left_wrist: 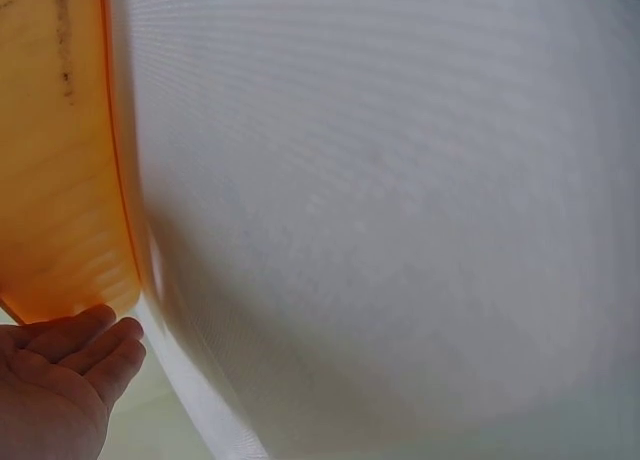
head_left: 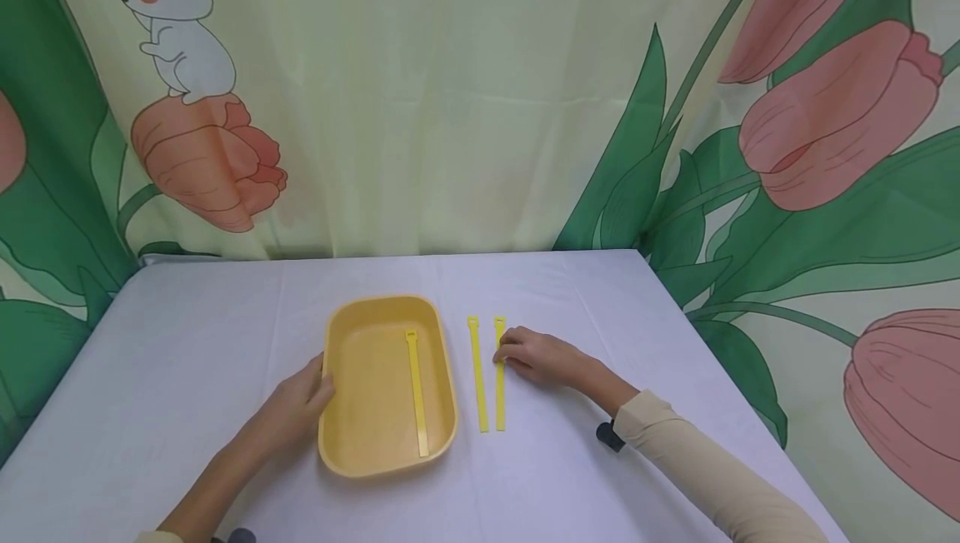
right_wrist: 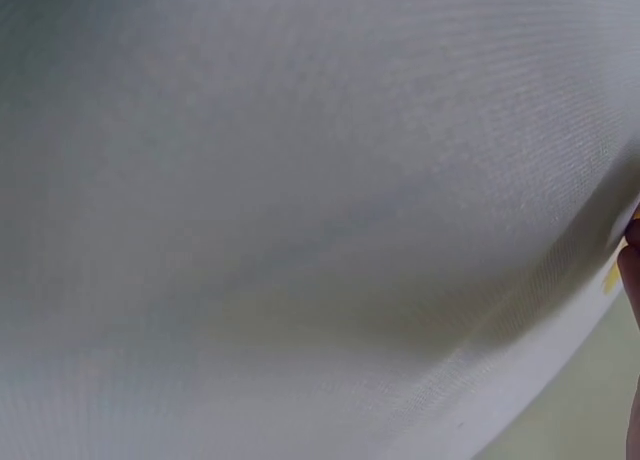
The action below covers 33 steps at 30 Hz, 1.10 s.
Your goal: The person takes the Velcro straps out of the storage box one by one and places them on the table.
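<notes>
A yellow rectangular tray lies on the white-covered table, with one flat yellow strap with a slotted head lying lengthwise inside it. My left hand grips the tray's left rim, thumb over the edge; in the left wrist view its fingers rest against the outer wall. Two more such straps lie side by side to the right of the tray. The nearer one to the tray, a strap, is untouched. My right hand pinches the other, the rightmost strap, near its slotted head. The right wrist view shows only a sliver of this.
The white tablecloth spreads around the tray and straps. Behind the table hangs a curtain printed with tulips and a white cartoon animal. Dark round wrist devices show at both cuffs.
</notes>
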Each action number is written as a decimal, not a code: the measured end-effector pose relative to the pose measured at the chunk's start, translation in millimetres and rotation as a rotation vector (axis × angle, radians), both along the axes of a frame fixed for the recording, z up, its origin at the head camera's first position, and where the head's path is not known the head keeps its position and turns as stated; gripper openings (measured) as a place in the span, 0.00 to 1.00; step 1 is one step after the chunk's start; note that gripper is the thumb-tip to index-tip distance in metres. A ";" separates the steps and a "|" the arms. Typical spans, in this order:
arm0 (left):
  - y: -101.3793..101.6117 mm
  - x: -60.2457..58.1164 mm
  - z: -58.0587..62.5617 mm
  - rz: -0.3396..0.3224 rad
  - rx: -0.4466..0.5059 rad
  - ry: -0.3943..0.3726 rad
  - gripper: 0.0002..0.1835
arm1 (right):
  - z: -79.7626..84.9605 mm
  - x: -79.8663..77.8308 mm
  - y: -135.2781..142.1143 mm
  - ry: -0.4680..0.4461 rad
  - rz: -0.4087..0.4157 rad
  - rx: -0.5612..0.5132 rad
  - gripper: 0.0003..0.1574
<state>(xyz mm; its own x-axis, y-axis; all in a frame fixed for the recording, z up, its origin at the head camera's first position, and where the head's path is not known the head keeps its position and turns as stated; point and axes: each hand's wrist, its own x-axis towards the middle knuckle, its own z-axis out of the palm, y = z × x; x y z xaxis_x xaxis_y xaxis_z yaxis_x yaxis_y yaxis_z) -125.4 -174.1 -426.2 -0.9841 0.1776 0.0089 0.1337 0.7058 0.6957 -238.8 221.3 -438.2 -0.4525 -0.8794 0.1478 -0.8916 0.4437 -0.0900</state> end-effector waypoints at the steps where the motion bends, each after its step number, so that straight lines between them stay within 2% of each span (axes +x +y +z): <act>1: 0.0 0.1 -0.1 0.001 -0.002 -0.002 0.29 | 0.1 -0.1 0.0 -0.003 -0.003 0.002 0.12; 16: 1.4 1.1 4.6 0.014 0.000 -0.039 0.29 | -0.5 -1.1 -3.4 0.006 -0.037 0.004 0.12; 22: -0.8 -1.2 5.8 0.007 -0.004 -0.029 0.29 | 6.6 -3.6 -8.0 0.029 -0.052 -0.041 0.13; 26: -1.6 -1.4 4.0 0.003 0.003 -0.006 0.29 | 15.9 -4.1 -15.1 -0.015 -0.063 -0.100 0.14; 33: -0.6 0.4 0.1 0.008 0.012 0.000 0.29 | 28.8 0.1 -37.7 -0.168 -0.019 -0.299 0.20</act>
<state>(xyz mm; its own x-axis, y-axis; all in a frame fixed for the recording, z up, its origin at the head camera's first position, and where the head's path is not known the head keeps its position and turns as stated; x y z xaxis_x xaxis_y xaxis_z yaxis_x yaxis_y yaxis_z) -124.9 -174.7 -426.0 -0.9854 0.1697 0.0104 0.1278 0.6988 0.7038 -238.7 183.6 -409.4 -0.5079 -0.7997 0.3201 -0.8454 0.3914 -0.3635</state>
